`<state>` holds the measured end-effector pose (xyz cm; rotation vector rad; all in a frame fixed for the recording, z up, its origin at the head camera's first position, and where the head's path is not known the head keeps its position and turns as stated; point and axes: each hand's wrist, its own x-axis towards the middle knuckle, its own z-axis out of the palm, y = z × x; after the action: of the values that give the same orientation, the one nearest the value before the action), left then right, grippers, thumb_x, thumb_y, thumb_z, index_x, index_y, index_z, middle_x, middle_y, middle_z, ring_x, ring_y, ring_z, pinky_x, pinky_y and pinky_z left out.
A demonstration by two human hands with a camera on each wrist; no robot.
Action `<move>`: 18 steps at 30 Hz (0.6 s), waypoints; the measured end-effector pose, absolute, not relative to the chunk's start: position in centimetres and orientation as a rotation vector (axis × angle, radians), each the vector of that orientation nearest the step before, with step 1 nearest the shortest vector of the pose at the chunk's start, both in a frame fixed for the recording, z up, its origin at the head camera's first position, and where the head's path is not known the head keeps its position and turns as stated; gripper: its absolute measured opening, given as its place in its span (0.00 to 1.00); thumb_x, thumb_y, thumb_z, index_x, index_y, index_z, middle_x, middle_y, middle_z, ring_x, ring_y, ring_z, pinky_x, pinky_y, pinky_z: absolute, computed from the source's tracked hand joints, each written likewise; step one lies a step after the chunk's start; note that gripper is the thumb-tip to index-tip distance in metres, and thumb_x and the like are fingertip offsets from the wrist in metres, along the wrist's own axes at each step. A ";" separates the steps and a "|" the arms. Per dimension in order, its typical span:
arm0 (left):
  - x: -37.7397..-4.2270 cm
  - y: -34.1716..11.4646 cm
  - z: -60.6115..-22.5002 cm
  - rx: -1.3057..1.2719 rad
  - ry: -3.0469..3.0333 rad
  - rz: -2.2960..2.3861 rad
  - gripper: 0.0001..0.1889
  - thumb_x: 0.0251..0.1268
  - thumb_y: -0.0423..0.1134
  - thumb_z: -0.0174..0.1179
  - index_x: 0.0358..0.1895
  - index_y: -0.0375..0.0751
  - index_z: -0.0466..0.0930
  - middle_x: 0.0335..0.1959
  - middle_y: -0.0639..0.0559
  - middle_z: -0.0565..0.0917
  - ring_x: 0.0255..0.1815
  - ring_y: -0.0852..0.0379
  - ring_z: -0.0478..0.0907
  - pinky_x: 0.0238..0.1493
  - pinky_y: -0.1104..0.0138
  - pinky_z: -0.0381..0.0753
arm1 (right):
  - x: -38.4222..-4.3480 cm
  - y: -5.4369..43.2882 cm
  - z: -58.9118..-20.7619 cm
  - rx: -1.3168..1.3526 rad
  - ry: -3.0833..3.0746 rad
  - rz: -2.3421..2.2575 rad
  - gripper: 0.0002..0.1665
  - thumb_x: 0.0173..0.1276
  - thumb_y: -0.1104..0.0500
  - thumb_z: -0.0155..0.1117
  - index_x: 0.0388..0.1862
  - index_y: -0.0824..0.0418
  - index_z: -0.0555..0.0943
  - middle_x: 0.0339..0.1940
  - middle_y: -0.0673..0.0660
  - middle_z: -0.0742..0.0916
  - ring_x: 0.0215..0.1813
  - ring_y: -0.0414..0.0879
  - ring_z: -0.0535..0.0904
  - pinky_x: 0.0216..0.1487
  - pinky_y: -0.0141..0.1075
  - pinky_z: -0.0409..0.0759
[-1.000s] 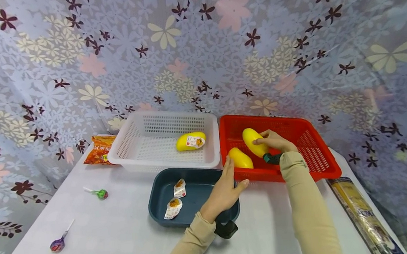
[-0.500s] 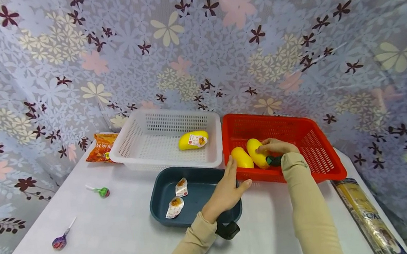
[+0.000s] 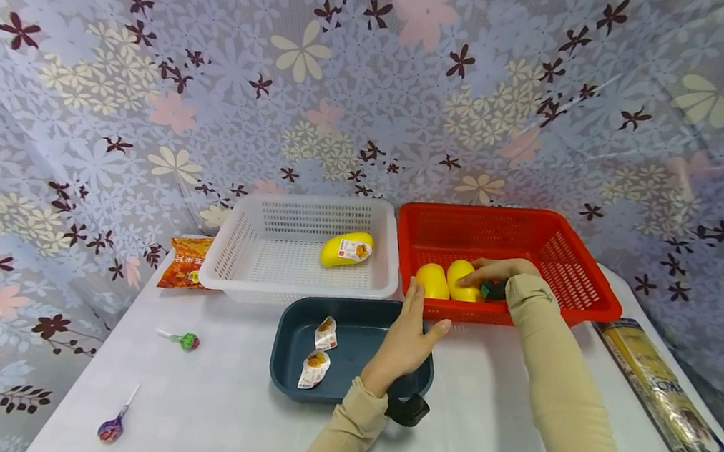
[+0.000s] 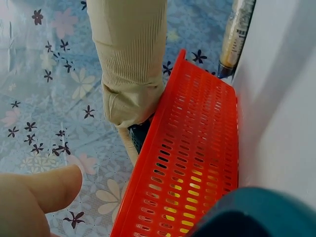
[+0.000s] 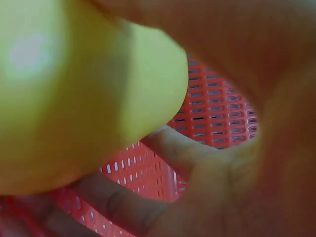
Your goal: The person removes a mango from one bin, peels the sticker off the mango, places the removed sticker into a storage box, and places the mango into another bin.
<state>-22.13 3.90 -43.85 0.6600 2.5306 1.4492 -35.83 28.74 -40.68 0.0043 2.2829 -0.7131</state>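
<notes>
In the head view my right hand (image 3: 509,269) grips a yellow mango (image 3: 460,272) low inside the red basket (image 3: 485,226). Its fingers curl round the fruit in the right wrist view, where the mango (image 5: 153,84) fills the left side. A second yellow mango (image 3: 432,282) lies close on its left. My left hand (image 3: 401,341) has straight fingers at the basket's front left corner, above the dark blue tray (image 3: 356,352); whether they touch the rim I cannot tell. The left wrist view shows only the left thumb (image 4: 54,190) beside the basket's perforated wall (image 4: 197,118).
A white basket (image 3: 303,287) stands left of the red one, holding a mango (image 3: 332,252) with a label. Two peeled-looking labels (image 3: 314,369) lie in the tray. Two lollipops (image 3: 187,341), an orange snack bag (image 3: 185,261) and a long golden packet (image 3: 649,377) lie around them.
My right hand has lowered the mango into the red basket, and it now stands more upright beside the other mango. The left hand has stayed in place; the head view shifted slightly.
</notes>
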 end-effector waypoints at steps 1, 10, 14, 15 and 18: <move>-22.1 3.9 -43.8 0.658 2.522 1.453 0.43 0.72 0.55 0.50 0.77 0.35 0.41 0.81 0.44 0.40 0.78 0.39 0.50 0.70 0.45 0.63 | -35.8 28.8 -40.7 -0.010 2.288 -0.707 0.60 0.64 0.32 0.56 0.79 0.64 0.41 0.77 0.73 0.48 0.76 0.69 0.45 0.74 0.62 0.50; -22.3 3.4 -43.3 0.674 2.464 1.504 0.43 0.71 0.59 0.47 0.77 0.35 0.42 0.80 0.42 0.40 0.80 0.42 0.45 0.74 0.44 0.55 | -33.8 28.4 -38.7 -0.119 2.388 -0.705 0.56 0.67 0.36 0.57 0.78 0.66 0.44 0.76 0.75 0.50 0.74 0.72 0.51 0.71 0.64 0.57; -22.5 2.9 -43.1 0.691 2.436 1.508 0.42 0.72 0.57 0.48 0.77 0.34 0.45 0.80 0.42 0.43 0.80 0.41 0.47 0.74 0.44 0.56 | -31.2 27.8 -37.5 -0.190 2.552 -0.780 0.53 0.68 0.39 0.58 0.78 0.66 0.46 0.74 0.76 0.58 0.71 0.72 0.59 0.66 0.63 0.65; -22.5 2.7 -43.1 0.703 2.430 1.502 0.42 0.72 0.57 0.48 0.77 0.34 0.45 0.80 0.42 0.43 0.79 0.40 0.48 0.73 0.44 0.57 | -30.3 27.6 -37.3 -0.202 2.598 -0.812 0.52 0.69 0.40 0.58 0.78 0.65 0.47 0.73 0.76 0.61 0.70 0.72 0.62 0.65 0.63 0.66; -22.7 2.1 -42.9 0.742 2.381 1.491 0.41 0.72 0.57 0.48 0.77 0.34 0.47 0.80 0.42 0.44 0.79 0.40 0.50 0.73 0.45 0.58 | -27.1 27.2 -37.1 -0.209 2.699 -0.981 0.48 0.69 0.42 0.59 0.78 0.60 0.51 0.71 0.72 0.66 0.67 0.69 0.68 0.62 0.60 0.71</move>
<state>-22.70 2.11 -42.86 0.7421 2.3809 1.4915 -27.12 27.16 -37.09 -0.2089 2.6986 -0.9806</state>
